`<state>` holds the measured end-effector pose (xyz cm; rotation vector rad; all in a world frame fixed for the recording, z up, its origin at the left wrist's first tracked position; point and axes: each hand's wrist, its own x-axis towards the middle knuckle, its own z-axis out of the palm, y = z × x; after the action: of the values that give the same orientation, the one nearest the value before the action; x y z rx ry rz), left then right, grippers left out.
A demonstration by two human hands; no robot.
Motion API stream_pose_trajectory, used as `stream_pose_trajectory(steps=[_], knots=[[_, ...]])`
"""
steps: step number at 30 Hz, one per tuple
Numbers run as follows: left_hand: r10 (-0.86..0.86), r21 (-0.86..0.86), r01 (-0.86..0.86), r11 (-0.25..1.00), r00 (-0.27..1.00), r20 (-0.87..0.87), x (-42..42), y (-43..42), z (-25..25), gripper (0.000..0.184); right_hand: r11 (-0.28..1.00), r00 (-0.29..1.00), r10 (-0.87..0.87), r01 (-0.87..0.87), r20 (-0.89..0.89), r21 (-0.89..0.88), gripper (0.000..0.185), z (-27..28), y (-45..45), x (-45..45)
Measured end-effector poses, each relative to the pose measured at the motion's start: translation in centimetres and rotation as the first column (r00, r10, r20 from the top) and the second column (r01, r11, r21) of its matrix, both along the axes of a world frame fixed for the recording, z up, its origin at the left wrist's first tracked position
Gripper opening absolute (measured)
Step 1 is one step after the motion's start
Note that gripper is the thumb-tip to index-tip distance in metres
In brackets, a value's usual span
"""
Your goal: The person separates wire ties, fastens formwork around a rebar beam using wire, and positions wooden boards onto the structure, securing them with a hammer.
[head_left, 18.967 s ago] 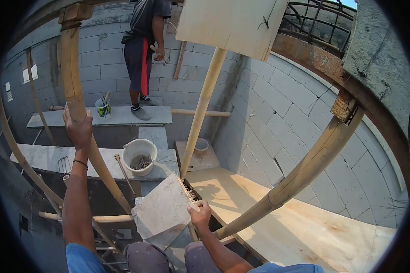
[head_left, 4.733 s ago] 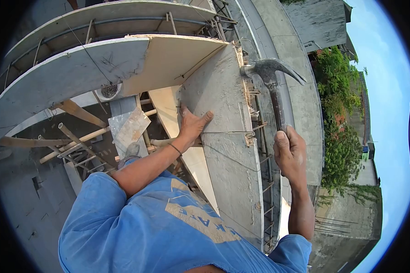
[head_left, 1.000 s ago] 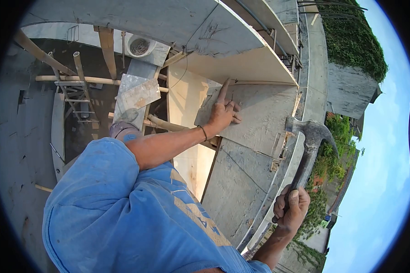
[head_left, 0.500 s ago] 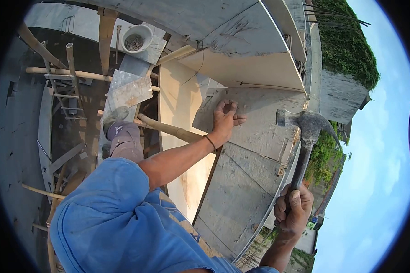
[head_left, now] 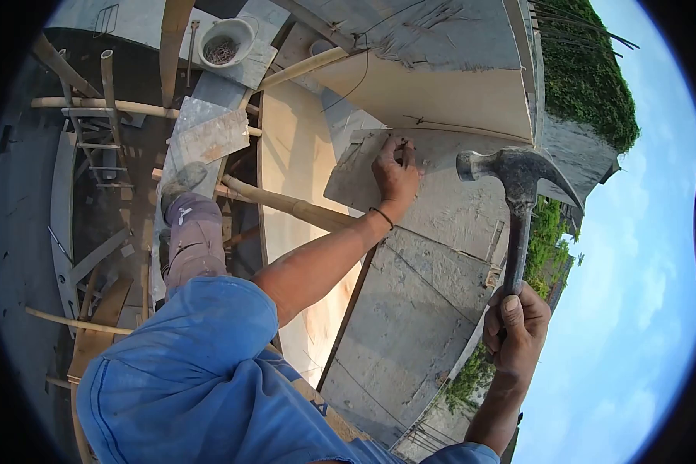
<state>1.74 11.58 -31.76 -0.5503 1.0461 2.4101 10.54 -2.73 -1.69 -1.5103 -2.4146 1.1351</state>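
A claw hammer (head_left: 520, 193) stands upright in my right hand (head_left: 518, 329), which is wrapped round the lower handle. Its head is raised, striking face toward the left and claw toward the right. Reaching forward, my left hand (head_left: 398, 178) is at the grey, cement-marked panel (head_left: 448, 185). The thumb and fingers there are drawn together in a pinch; anything between them is too small to make out. Just beyond the fingers, a pale plywood board (head_left: 441, 97) rises from the panel.
A white bucket (head_left: 228, 42) holding what look like nails stands on a plank at the upper left. Bamboo poles (head_left: 286, 203) cross the scaffold, with a drop below. A foliage-covered wall (head_left: 588, 85) and open sky lie to the right.
My left hand has moved slightly up and right, its fingers now drawn together close to the panel. The hammer has shifted a little to the right. The camera view has also moved.
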Motion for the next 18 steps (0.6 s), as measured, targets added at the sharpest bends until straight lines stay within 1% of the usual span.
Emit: stream_pose_trajectory(steps=[1, 2, 4, 5, 6, 7, 8, 9, 10, 12, 13, 14, 15, 16, 18], knots=[[0.000, 0.004, 0.000, 1.000, 1.000, 0.000, 0.0, 0.0, 0.0, 0.010, 0.998, 0.998, 0.018, -0.021, 0.057, 0.053, 0.034, 0.1, 0.3, -0.5], [-0.015, -0.007, 0.014, 1.000, 1.000, -0.028, -0.2, -0.3, 0.2, 0.011, 0.998, 0.998, 0.018, -0.021, 0.057, 0.058, 0.034, 0.3, 0.9, -1.1], [-0.025, -0.013, 0.025, 1.000, 0.998, -0.055, -0.5, -0.7, 0.5, 0.011, 0.971, 0.959, 0.178, -0.207, 0.219, 0.119, 0.034, 0.6, 2.1, -2.6], [-0.063, 0.000, 0.063, 0.998, 0.998, -0.011, -0.5, -1.0, 0.7, 0.011, 0.957, 0.943, 0.176, -0.230, 0.282, 0.174, 0.034, 0.3, 2.5, -3.5], [-0.098, 0.014, 0.098, 0.995, 0.995, 0.031, -0.7, -1.2, 0.8, 0.012, 0.955, 0.942, 0.180, -0.236, 0.283, 0.179, 0.034, -0.2, 3.1, -4.3], [-0.091, 0.018, 0.090, 0.996, 0.995, 0.031, -0.5, -0.8, 0.5, 0.012, 0.842, 0.842, 0.295, -0.452, 0.452, 0.295, 0.034, -0.7, 3.8, -5.2], [-0.114, -0.012, 0.114, 0.993, 0.993, -0.010, -0.3, -0.6, 0.1, 0.012, 0.671, 0.702, 0.353, -0.651, 0.619, 0.355, 0.034, -1.1, 4.3, -6.1], [-0.139, -0.043, 0.137, 0.990, 0.989, -0.049, -0.2, -0.4, -0.2, 0.012, 0.688, 0.666, 0.297, -0.646, 0.685, 0.330, 0.031, -1.6, 3.9, -7.5], [-0.136, -0.042, 0.134, 0.990, 0.990, -0.046, -0.2, -0.5, -0.2, 0.012, 0.686, 0.663, 0.298, -0.649, 0.686, 0.329, 0.031, -2.4, 4.0, -8.4], [-0.138, -0.038, 0.136, 0.990, 0.989, -0.051, -0.2, -0.6, 0.0, 0.012, 0.595, 0.526, 0.294, -0.754, 0.798, 0.278, 0.026, -4.1, 4.5, -9.6], [-0.137, -0.036, 0.135, 0.990, 0.989, -0.048, 0.0, -0.2, -0.1, 0.012, 0.573, 0.480, 0.296, -0.781, 0.826, 0.248, 0.026, -5.0, 4.9, -10.1], [-0.081, -0.027, 0.080, 0.996, 0.995, -0.056, 0.2, 0.1, -0.2, 0.011, 0.572, 0.476, 0.295, -0.782, 0.829, 0.246, 0.026, -5.7, 5.0, -10.5], [-0.024, -0.018, 0.023, 1.000, 0.998, -0.063, 0.2, 0.1, -0.2, 0.011, 0.523, 0.430, 0.275, -0.817, 0.860, 0.242, 0.029, -6.4, 5.2, -10.8], [-0.020, -0.017, 0.019, 1.000, 0.998, -0.060, 0.1, 0.0, -0.1, 0.011, 0.472, 0.386, 0.252, -0.850, 0.888, 0.235, 0.031, -6.9, 5.3, -11.1], [-0.034, -0.008, 0.034, 0.999, 0.997, -0.074, 0.1, -0.2, 0.0, 0.010, 0.457, 0.370, 0.240, -0.859, 0.898, 0.232, 0.033, -7.2, 5.3, -11.2]])
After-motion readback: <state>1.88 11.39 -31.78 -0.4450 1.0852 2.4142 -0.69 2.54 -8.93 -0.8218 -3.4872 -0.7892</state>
